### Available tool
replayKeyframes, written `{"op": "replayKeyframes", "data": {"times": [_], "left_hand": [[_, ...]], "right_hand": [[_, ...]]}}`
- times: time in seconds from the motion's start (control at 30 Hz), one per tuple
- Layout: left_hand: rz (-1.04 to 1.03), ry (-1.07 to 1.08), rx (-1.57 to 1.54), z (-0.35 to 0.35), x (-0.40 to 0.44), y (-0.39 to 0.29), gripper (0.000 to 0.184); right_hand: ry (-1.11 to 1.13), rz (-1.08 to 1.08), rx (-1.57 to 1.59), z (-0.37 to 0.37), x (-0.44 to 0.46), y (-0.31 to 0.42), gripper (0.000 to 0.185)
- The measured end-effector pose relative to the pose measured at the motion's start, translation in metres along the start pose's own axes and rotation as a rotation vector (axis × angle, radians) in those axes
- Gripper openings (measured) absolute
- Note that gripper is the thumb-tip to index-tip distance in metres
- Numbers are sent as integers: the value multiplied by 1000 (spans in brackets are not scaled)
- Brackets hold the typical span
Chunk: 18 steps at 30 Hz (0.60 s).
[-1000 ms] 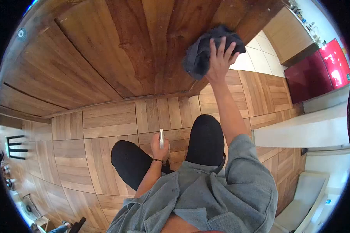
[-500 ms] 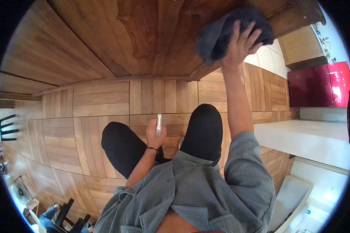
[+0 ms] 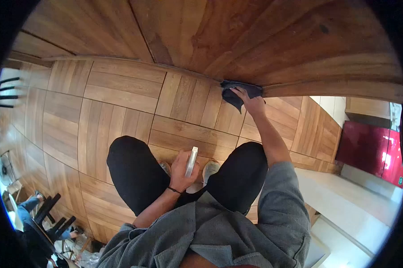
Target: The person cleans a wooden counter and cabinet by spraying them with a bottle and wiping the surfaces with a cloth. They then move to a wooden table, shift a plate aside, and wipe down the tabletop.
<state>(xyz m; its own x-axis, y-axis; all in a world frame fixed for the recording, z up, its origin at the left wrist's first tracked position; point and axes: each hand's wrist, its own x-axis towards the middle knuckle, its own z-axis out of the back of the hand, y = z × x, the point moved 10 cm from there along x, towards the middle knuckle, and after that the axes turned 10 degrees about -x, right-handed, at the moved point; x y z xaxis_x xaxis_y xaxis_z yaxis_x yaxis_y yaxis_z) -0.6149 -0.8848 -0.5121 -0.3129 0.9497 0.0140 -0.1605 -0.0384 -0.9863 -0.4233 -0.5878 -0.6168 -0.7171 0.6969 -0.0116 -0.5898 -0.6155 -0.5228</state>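
Observation:
My right hand point(image 3: 253, 105) reaches forward and presses a dark grey cloth point(image 3: 239, 91) against the bottom edge of a large brown wooden panel point(image 3: 264, 44). The cloth is bunched under the fingers, and one corner hangs down over the floor. Close to my body, between my knees, my left hand point(image 3: 181, 172) is wrapped around a slim white phone-like object point(image 3: 192, 161). Only its narrow edge faces me, so I cannot tell exactly what it is. A dark band circles my left wrist.
Wood-look tiles cover the floor point(image 3: 116, 107). A glossy red refrigerator-like unit point(image 3: 366, 149) stands at the right, beside a white ledge point(image 3: 344, 192). Black chair legs point(image 3: 54, 219) and a person's jeans-clad leg point(image 3: 28, 207) are at the lower left.
My right hand has brought the cloth down from the panel's face to its bottom edge. The view has tilted and shifted; my left hand still holds the white object.

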Motion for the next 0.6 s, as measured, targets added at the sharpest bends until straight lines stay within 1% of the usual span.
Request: {"op": "replayKeyframes", "data": {"times": [0.07,0.13,0.17,0.2,0.23,0.3,0.37,0.43,0.5,0.53,0.6], "left_hand": [[-7,-36,-32,2,0,-3,31],[24,-44,-6,0,1,-2,31],[39,-47,7,-1,2,-3,31],[38,-63,-17,-2,3,-5,30],[26,-75,-39,-2,5,-7,29],[-22,-88,-52,-4,12,-10,28],[-85,-91,-32,-6,17,-10,27],[-122,-123,-40,-8,18,-7,27],[-130,-131,-46,-8,22,-5,28],[-117,-124,-48,-8,23,-3,28],[-89,-111,-33,-7,25,0,29]], "right_hand": [[14,-8,-8,16,-1,-6,62],[-150,-21,-17,51,9,-20,59],[-317,-27,-15,78,14,-29,57],[-487,-36,-14,107,16,-39,55],[-531,-94,-85,143,22,-52,52],[-628,-221,-229,246,31,-79,46],[-842,-372,-465,322,31,-100,39],[-948,-458,-291,381,35,-129,45],[-1025,-482,-232,449,37,-147,53],[-1057,-491,-200,474,36,-153,57],[-1077,-470,-223,502,41,-156,60]]}}
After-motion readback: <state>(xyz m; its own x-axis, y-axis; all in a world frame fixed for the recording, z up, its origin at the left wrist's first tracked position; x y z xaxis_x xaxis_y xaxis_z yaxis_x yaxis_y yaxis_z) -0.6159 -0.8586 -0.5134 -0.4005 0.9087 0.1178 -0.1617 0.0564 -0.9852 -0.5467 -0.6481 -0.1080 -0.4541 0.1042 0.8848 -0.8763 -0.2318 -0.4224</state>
